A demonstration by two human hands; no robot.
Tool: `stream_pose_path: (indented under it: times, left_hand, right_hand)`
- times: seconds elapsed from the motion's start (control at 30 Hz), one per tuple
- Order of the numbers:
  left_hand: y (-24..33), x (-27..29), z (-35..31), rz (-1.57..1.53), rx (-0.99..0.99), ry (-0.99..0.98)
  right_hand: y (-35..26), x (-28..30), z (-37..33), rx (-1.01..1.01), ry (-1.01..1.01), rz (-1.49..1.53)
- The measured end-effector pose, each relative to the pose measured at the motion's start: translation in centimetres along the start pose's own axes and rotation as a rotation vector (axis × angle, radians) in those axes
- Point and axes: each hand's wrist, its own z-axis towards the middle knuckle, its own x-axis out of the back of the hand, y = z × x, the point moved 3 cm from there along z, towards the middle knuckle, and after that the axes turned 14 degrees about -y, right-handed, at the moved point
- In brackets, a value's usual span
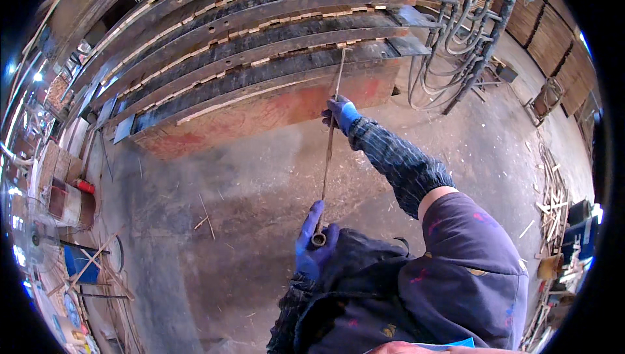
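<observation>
A long thin metal rod [329,158] slants away from me, its near end a round hollow tube mouth. My left hand [312,243], in a blue-purple glove, is closed about that tube end, one finger stretched along the rod. Farther up, my right hand [342,113], also gloved, wraps round the rod's middle. The far tip, which looks bent like a hook, reaches the lowest visible layer of a large multi-layer press [280,74]. Pale wooden sheet edges [254,63] show between its dark metal plates. Whether the tip touches them I cannot tell.
Curved metal hoses [449,61] and pipes hang at the press's right end. Wood strips [553,191] lie in a heap at the far right. On the left stand a fan [45,237], a blue bin [81,264] and crossed sticks. Splinters litter the concrete floor [228,250].
</observation>
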Motion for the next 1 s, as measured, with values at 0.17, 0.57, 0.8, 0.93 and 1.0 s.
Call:
stream_pose_path:
  times: [0.17, 0.57, 0.8, 0.93, 1.0]
  left_hand:
    - [1.0, 2.2, -2.9, -0.251, 0.043, 0.042]
    - [-3.6, 8.0, -11.5, -0.464, 0.223, 0.361]
    - [-2.8, 12.0, -15.2, -0.444, 0.368, 0.57]
    - [-5.4, 15.4, -16.7, -0.207, 0.472, 0.676]
    - [-6.8, 17.7, -16.2, -0.072, 0.56, 0.698]
  right_hand:
    - [1.9, -1.6, -3.0, -0.059, -0.019, 0.158]
    - [12.3, -4.9, -8.4, -0.276, -0.059, 0.245]
    - [20.8, -9.5, -9.1, -0.649, -0.171, 0.16]
    - [22.7, -13.5, -10.3, -0.824, -0.343, -0.153]
    - [24.7, -11.9, -8.7, -0.783, -0.431, -0.248]
